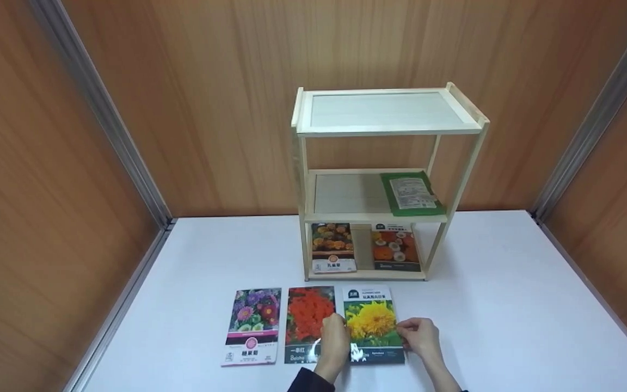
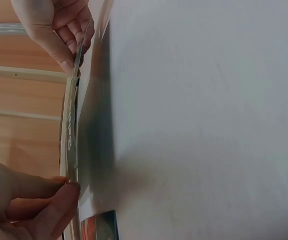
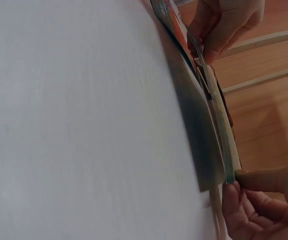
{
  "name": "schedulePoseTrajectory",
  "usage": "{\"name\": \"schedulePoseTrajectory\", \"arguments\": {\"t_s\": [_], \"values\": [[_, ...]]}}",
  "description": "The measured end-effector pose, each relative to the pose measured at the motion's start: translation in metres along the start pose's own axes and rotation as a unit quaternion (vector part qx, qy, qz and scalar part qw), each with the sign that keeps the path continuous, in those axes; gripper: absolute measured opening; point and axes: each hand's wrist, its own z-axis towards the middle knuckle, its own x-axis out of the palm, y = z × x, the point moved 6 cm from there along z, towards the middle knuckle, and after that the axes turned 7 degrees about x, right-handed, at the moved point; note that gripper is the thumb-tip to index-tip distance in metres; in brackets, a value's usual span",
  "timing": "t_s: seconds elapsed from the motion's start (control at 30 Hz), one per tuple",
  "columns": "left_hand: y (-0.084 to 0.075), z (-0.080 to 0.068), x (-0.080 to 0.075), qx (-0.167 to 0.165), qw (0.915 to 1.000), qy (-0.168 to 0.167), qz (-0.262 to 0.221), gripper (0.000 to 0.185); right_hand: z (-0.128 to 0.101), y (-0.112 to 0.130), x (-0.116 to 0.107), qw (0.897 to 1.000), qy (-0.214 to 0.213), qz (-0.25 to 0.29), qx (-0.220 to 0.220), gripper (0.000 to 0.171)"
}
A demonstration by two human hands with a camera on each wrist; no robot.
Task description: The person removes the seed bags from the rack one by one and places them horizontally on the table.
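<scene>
On the white bench (image 1: 509,305), near its front edge, three seed packets lie in a row. Farthest left is the purple-flower packet (image 1: 252,325), flat and untouched. Just beside it lies the red-flower packet (image 1: 308,321). The left hand (image 1: 334,344) comes next, its fingers (image 2: 58,192) curled and pinching the left edge of the yellow-flower packet (image 1: 372,322). This packet is the rightmost of the row, and the wrist views show its edge raised off the bench. The right hand (image 1: 421,337) grips its right edge between thumb and curled fingers (image 3: 244,200). Behind the row stands a wooden shelf (image 1: 458,204). Two orange-flower packets (image 1: 333,246) lean on its bottom level, and a green packet (image 1: 412,194) lies on the right of its middle level.
</scene>
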Motion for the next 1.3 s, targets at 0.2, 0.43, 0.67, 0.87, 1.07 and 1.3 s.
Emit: {"name": "schedulePoseTrajectory", "arguments": {"t_s": [0.2,0.43,0.67,0.87,1.07,1.3], "values": [[0.001,0.001,0.007,0.007,0.9989,0.011,0.046,0.029,0.001,-0.001,0.003,1.0,0.001,-0.025,0.017,0.007],[-0.004,0.003,0.009,0.019,0.9953,0.002,0.094,0.025,0.001,0.004,0.006,0.999,-0.002,-0.047,-0.001,0.005],[-0.008,0.005,0.011,0.02,0.9919,0.011,0.124,0.021,0.004,0.004,0.007,0.997,-0.007,-0.074,-0.005,0.007],[-0.008,0.005,0.013,0.018,0.9907,0.02,0.133,0.018,0.004,0.004,0.006,0.996,-0.004,-0.084,-0.008,0.008],[-0.015,0.003,0.003,0.037,0.9878,0.013,0.15,0.017,-0.005,0.018,-0.006,0.991,-0.023,-0.113,-0.069,0.01],[-0.028,0.007,-0.02,0.056,0.9936,0.041,0.089,0.015,-0.02,0.045,-0.025,0.983,-0.022,-0.141,-0.118,0.019]]}}
